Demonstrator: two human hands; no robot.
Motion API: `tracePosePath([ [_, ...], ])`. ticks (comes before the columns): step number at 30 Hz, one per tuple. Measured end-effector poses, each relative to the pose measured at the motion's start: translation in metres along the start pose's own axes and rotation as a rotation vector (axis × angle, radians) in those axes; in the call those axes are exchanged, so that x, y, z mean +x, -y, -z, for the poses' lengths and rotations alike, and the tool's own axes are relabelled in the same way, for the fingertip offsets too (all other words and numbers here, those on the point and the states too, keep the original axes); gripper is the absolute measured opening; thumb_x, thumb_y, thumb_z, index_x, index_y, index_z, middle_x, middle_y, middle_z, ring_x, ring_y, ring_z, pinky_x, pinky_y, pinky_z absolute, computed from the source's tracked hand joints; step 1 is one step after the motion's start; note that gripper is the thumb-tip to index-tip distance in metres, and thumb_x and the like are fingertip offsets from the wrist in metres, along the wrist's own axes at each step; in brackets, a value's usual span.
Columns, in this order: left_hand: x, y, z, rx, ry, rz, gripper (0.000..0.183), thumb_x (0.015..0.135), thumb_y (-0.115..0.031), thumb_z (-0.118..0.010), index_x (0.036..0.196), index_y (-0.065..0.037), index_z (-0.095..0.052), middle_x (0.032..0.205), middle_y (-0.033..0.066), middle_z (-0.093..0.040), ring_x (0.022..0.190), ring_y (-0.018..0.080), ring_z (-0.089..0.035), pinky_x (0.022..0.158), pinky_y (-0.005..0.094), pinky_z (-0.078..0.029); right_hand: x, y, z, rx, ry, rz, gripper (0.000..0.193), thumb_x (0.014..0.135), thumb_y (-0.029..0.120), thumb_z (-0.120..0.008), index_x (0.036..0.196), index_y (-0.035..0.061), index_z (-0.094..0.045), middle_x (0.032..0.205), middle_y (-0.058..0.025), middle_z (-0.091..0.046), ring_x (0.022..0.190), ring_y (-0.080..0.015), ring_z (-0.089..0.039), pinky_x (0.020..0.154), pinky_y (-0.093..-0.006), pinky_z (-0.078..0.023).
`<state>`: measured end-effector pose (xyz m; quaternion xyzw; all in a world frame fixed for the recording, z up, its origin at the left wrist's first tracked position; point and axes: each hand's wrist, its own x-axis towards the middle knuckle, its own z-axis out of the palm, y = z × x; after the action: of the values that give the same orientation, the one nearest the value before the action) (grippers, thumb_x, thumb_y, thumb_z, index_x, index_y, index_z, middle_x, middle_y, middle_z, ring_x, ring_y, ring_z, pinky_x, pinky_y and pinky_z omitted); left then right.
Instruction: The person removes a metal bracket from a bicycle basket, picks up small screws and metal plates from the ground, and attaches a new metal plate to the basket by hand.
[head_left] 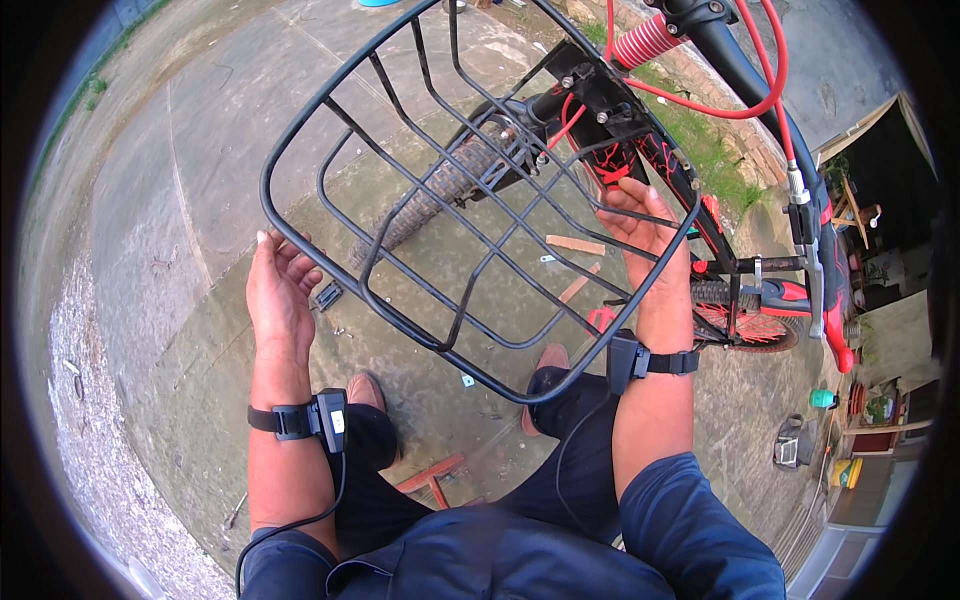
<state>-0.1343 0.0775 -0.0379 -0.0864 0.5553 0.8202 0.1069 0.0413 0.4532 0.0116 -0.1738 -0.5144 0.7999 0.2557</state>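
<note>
A black wire basket [440,347] is fixed at the front of a black and red bicycle [682,175], over its knobby front tyre [430,200]. My left hand [280,285] is at the basket's left rim, palm turned inward, its fingers loosely bent and apart. Whether those fingertips touch the rim cannot be told. Beneath the right side of the basket is my right hand [645,235], palm up, with fingers reaching toward the bracket [605,100] behind the basket. Basket wires cross in front of part of this hand. Neither hand visibly grips anything.
Red cables [775,85] loop above the bicycle, near a brake lever [815,285]. On the concrete between my feet and the tyre lie a flat brown strip [575,245], a small dark metal part [327,296] and a red metal piece [432,474]. A lantern-like object [790,443] stands at right.
</note>
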Motion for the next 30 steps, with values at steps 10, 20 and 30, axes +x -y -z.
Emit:
tracePosePath([
  [10,0.001,-0.003,-0.001,-0.01,-0.022,-0.017,0.059,0.098,-0.044,-0.044,0.131,0.005,-0.044,0.117,0.0195,-0.059,0.087,0.0233,-0.064,0.071,0.0313,-0.049,0.007,-0.006,0.023,0.039,0.146,-0.031,0.046,0.094,0.033,-0.055,0.12,-0.005,-0.055,0.108,-0.0162,-0.064,0.095,-0.028,-0.064,0.092,-0.04,-0.049],
  [20,0.001,-0.017,0.003,-0.031,-0.033,-0.092,0.054,0.1,-0.04,-0.039,0.127,0.006,-0.044,0.113,0.02,-0.059,0.085,0.0232,-0.064,0.07,0.0322,-0.05,0.004,-0.023,-0.009,-0.115,0.01,-0.113,0.037,0.094,0.025,-0.056,0.116,-0.0043,-0.059,0.106,-0.0175,-0.065,0.099,-0.0271,-0.063,0.093,-0.0415,-0.05],
  [30,0.014,-0.067,0.049,-0.18,-0.044,-0.228,0.051,0.102,-0.036,-0.033,0.128,0.007,-0.039,0.121,0.025,-0.053,0.098,0.0288,-0.061,0.076,0.0342,-0.05,0.012,-0.039,0.003,-0.264,0.026,-0.145,0.042,0.095,0.029,-0.054,0.12,-0.0044,-0.056,0.11,-0.017,-0.064,0.095,-0.025,-0.065,0.091,-0.0383,-0.05],
])
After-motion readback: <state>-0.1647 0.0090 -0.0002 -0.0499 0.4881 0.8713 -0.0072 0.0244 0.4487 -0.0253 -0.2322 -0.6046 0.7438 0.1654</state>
